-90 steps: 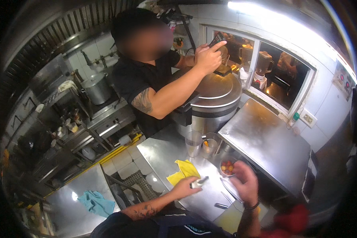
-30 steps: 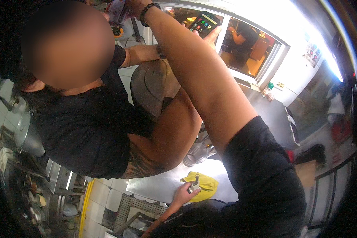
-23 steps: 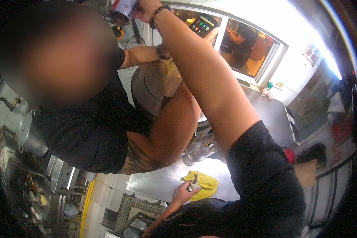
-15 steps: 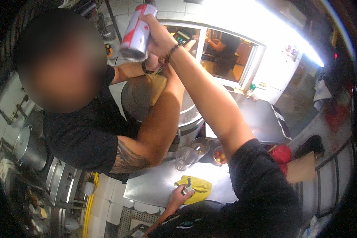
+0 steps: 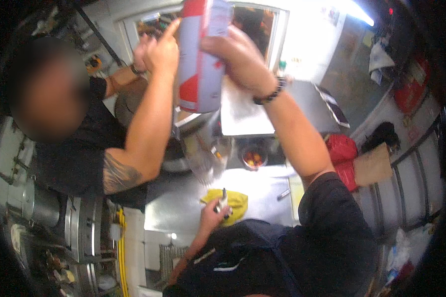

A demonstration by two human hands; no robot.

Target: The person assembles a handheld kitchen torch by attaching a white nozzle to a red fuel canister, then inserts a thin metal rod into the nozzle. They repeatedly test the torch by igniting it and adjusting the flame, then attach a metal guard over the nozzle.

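Note:
Raised in front of me, a tall red and pale grey cylindrical can is gripped by my right hand, with fingers wrapped round its side. Low over the steel counter, my left hand is closed on a small white and black object with a short dark tip pointing up. I cannot make out its kind. Under and beside it lies a crumpled yellow cloth.
A co-worker's forearm reaches up just left of the can. Clear glasses and a tub of small red and yellow round pieces stand behind the cloth. A dark marker lies near a yellow pad. Red bags are at right.
The can has come closer to me and rightward in view, now more upright. The co-worker's arms have shifted left in view. My left hand keeps its object by the cloth.

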